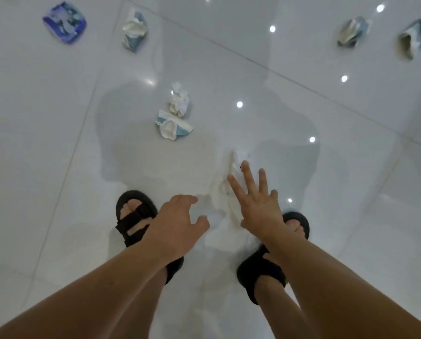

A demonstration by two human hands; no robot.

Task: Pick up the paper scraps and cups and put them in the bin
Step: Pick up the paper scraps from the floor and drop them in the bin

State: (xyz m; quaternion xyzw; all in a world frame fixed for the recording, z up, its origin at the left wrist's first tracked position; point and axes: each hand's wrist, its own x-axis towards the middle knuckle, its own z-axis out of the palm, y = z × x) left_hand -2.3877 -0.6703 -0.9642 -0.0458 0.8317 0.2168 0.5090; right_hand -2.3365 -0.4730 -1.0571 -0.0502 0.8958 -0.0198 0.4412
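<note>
Both arms reach down past 2 black sandals (133, 216). The left hand (180, 221) hangs loosely curled, grasping nothing. The right hand (256, 204) is spread, fingers straight, over a blurred white paper scrap (221, 192) on the glossy floor (57, 143). Further out lie a crushed cup (174, 128) and a paper ball (179, 100), then a blue wrapper (65, 22) and more cups. No bin shows. White on pale tile, the scrap could slide away under flat fingers.

Crushed cups (174, 128) and paper scraps (180, 100) lie scattered.
</note>
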